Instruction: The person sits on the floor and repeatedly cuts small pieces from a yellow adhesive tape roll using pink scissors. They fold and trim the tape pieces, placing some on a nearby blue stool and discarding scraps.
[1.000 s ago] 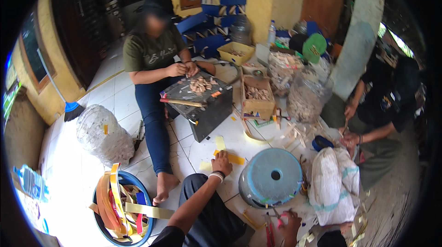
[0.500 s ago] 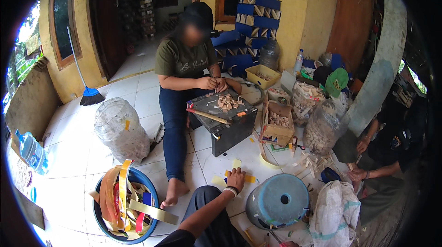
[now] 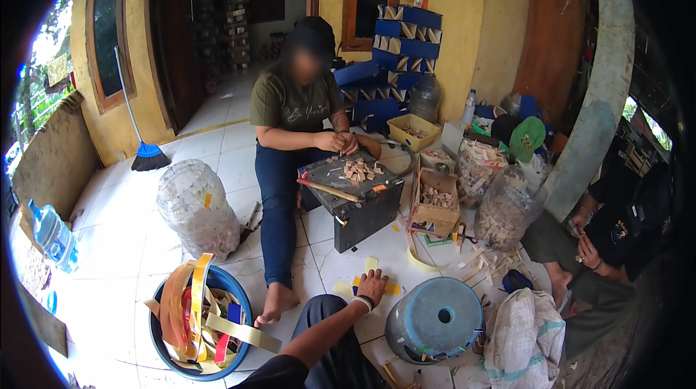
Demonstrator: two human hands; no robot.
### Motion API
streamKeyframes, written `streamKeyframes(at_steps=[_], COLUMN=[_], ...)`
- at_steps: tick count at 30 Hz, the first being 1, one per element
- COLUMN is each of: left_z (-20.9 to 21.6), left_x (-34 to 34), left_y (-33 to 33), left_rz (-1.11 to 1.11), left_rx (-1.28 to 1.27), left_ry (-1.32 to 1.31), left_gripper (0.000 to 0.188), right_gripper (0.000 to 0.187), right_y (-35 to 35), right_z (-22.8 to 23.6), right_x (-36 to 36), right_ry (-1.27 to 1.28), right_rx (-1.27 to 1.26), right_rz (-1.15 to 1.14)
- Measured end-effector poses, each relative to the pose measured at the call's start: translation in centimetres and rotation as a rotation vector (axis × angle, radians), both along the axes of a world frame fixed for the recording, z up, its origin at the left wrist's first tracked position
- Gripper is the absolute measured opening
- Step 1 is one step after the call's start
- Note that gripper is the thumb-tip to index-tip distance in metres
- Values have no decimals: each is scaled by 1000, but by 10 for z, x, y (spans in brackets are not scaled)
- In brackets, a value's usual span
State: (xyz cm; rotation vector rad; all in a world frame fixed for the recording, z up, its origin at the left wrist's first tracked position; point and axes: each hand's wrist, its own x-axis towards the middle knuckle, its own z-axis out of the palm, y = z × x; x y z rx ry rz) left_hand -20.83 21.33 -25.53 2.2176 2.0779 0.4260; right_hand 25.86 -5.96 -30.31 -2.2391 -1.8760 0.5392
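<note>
The left hand (image 3: pixel 373 286) lies palm-down over the flat strips (image 3: pixel 393 290), just left of the upturned bucket (image 3: pixel 424 316), probably to steady them; whether its fingers pinch one, I cannot tell. The right hand is out of view. Well left of the bucket, a tub (image 3: pixel 154 336) holds long curled strips (image 3: pixel 172 309), seemingly to keep them together within reach.

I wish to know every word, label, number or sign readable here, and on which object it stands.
Wording is not copied here; only its places are given.
Olive T-shirt: pale script on the chest.
Yellow strip in the blue tub: small lettering.
Black shirt: emblem, too small to read.
Green card: print too small.
</note>
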Motion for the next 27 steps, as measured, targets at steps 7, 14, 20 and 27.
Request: streamKeyframes(at_steps=[7, 14, 20, 27], left_z=[-2, 3, 11, 7], left_x=[-4, -3, -10, 15], left_y=[23, 17, 5, -17], left_rz=[-24, -16, 36, -24], left_rx=[-93, -132, -204, -251], left_ry=[10, -47, -264, 57], left_gripper=[29, 27, 34, 49], right_gripper=[44, 46, 45, 43], right_y=[8, 5, 18, 21], right_z=[6, 6, 50, 88], right_x=[-10, -14, -36, -65], right_ry=[182, 578, 1008, 1029], right_rx=[221, 324, 102, 107], right_rz=[29, -33, -334, -335])
